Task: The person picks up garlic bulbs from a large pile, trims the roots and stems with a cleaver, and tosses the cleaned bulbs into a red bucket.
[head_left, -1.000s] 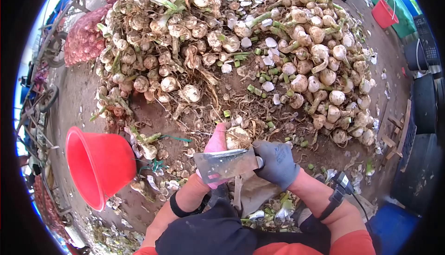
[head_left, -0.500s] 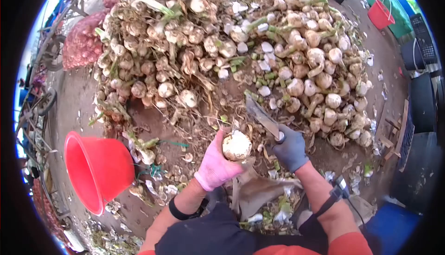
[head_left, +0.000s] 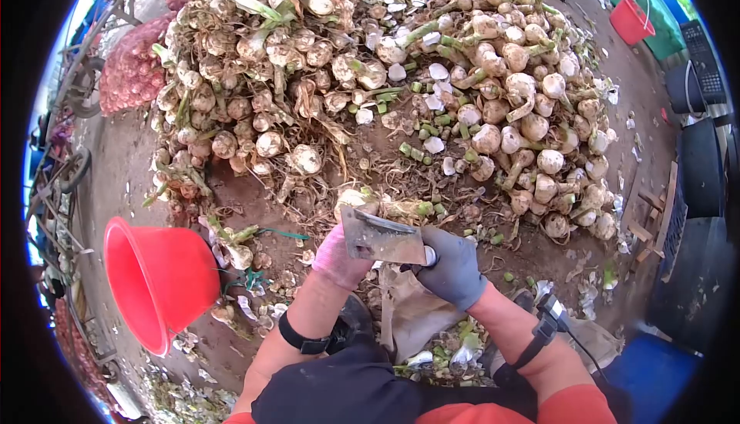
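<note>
My left hand [head_left: 340, 260], in a pink glove, is closed on a garlic bulb [head_left: 354, 200] with its stem pointing right. The broad blade of a cleaver [head_left: 383, 239] crosses in front of that hand, hiding most of its fingers, with its upper left corner at the bulb. Wrapped round the cleaver's handle is my right hand [head_left: 456, 271] in a grey glove. Beyond both hands lies a big heap of garlic bulbs [head_left: 505, 96] with roots and stems. Cut stem pieces [head_left: 415, 152] are scattered on the ground in front of it.
A red bucket [head_left: 185, 274] lies tilted at the left. Behind it rests a net sack of bulbs [head_left: 132, 69]. Between my legs is a pale cloth [head_left: 416, 308] amid peelings. Far right stand another red bucket [head_left: 632, 19], black crates [head_left: 701, 54] and dark tubs [head_left: 700, 166].
The cleaver has swung from right of the bulb to across my left hand. My right hand moved left, my left hand shifted slightly left and up, and the bulb turned, showing its stem.
</note>
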`<state>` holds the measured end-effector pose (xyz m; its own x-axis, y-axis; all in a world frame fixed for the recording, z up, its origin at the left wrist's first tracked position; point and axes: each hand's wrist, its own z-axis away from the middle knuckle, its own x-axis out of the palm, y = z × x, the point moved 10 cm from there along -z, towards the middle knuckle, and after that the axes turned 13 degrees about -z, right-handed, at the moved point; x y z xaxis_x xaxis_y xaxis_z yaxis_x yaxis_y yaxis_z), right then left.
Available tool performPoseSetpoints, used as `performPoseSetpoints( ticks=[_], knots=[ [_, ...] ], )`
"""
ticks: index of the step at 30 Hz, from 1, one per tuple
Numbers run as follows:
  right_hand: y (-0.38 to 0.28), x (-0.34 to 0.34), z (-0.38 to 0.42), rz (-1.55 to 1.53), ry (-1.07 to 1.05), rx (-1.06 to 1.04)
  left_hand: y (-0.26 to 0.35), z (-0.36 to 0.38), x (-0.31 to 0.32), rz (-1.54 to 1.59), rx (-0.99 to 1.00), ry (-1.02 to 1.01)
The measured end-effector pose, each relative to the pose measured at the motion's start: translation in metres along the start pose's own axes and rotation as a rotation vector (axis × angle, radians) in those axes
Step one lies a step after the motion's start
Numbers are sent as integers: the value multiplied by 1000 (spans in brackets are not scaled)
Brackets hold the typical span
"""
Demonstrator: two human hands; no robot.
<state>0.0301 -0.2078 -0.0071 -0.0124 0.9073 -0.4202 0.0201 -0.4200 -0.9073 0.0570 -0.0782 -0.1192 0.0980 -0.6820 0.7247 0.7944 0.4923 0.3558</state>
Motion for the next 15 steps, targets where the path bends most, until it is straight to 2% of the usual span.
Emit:
performPoseSetpoints(
  ticks=[4, 6, 7, 8, 9, 11, 12, 14, 15],
  knots=[
    [-7, -10, -6, 28, 35, -60, 11, 16, 43, 45, 106, -144],
    [5, -15, -8, 25, 40, -113, -6, 8, 18, 22, -34, 77],
    [65, -22, -7, 69, 93, 172, 10, 17, 37, 286, 49, -120],
    [111, -33, -6, 110, 148, 441, 15, 23, 46, 281, 68, -132],
    [115, -36, -12, 105, 154, 414, 26, 28, 47, 156, 122, -58],
    [119, -41, 17, -122, 301, 332, 34, 22, 28, -66, 221, 52],
    [118, -37, 25, -127, 295, 333, 39, 14, 39, -129, 234, 0],
    [120, -18, 13, -256, 257, 376, 56, 8, 65, -344, 324, 93],
    [130, -6, 14, -481, 246, 427, 59, 16, 108, -406, 343, -49]
  ],
)
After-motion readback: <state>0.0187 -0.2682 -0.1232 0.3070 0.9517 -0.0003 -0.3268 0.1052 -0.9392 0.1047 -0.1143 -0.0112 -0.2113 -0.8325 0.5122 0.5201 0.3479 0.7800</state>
